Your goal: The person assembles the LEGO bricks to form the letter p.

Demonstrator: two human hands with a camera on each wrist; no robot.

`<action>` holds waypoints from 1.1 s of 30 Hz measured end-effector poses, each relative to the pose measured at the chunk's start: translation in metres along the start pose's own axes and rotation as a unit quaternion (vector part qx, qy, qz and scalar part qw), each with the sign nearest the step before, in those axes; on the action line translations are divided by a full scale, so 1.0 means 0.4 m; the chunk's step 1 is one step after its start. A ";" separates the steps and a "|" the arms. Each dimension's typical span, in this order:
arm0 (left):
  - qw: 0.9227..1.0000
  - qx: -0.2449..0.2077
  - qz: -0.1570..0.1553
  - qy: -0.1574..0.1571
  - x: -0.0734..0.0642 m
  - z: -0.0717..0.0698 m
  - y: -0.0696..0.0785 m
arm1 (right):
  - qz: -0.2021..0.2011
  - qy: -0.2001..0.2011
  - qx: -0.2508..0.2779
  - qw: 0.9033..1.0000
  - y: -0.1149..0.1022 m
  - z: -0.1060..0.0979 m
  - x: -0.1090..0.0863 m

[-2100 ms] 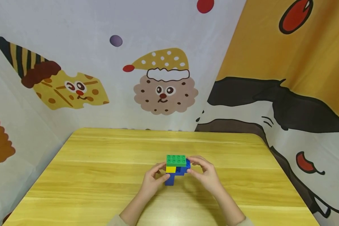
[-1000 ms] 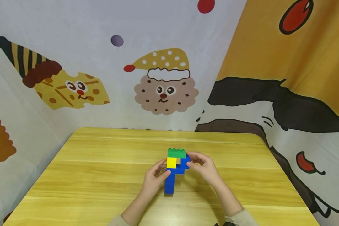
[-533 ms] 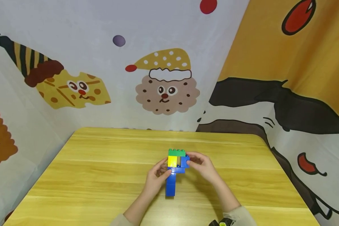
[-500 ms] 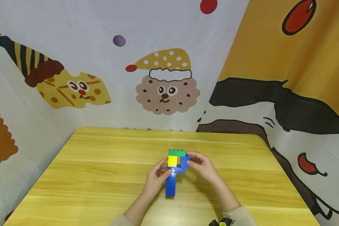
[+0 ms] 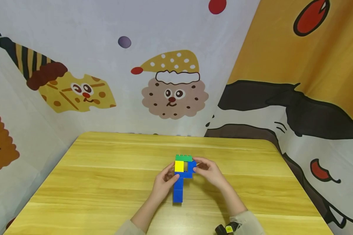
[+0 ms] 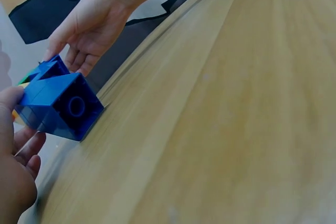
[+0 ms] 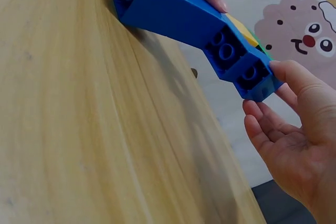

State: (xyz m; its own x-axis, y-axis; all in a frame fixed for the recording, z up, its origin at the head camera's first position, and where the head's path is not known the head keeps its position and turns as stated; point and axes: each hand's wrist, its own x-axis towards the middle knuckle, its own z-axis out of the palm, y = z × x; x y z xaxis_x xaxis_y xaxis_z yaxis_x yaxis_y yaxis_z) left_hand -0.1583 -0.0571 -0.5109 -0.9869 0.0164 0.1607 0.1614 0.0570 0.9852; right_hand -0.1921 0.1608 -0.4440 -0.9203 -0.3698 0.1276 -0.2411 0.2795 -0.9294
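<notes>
A toy-brick model hangs between both hands. It has a green brick (image 5: 183,158) on top, a yellow brick (image 5: 179,166) below that on the left, a blue brick (image 5: 191,167) at the right, and a blue column (image 5: 177,191) pointing down. A small gap shows between the yellow and right blue bricks. My left hand (image 5: 161,185) pinches the model's left side, thumb on the blue part under the yellow brick. My right hand (image 5: 212,173) pinches the right blue brick between thumb and fingers. Hollow undersides of the blue bricks (image 7: 227,52) show in the right wrist view.
The wooden table (image 5: 106,176) lies under the hands. Printed cloth (image 5: 106,120) hangs behind it and at both sides. A black device with a yellow label (image 5: 228,229) sits at the right sleeve (image 5: 247,223).
Two seconds ago the green brick's studded top faced the camera. The model has since tilted, so its front and long blue column show. In the last half second it rose slightly; both grips stayed.
</notes>
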 end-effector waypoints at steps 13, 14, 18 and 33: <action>0.997 0.068 0.041 -0.018 0.014 -0.002 -0.010 | 0.026 0.013 0.020 0.999 0.130 0.009 0.031; 0.996 0.080 0.041 -0.020 0.015 -0.003 -0.009 | 0.032 0.012 0.019 0.999 0.131 0.010 0.032; 0.993 0.114 0.032 -0.027 0.017 -0.005 -0.008 | 0.035 -0.005 -0.005 0.999 0.120 0.010 0.031; 0.985 0.170 0.009 -0.033 0.022 -0.004 -0.001 | 0.027 -0.037 -0.063 0.997 0.143 0.012 0.044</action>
State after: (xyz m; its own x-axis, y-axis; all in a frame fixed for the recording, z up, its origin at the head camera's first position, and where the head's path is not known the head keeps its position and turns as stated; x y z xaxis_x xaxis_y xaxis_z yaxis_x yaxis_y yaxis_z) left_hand -0.1672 -0.0586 -0.5099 -0.9830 0.0853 0.1627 0.1832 0.3875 0.9035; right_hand -0.2206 0.1663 -0.4967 -0.9088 -0.4143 0.0489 -0.2333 0.4074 -0.8829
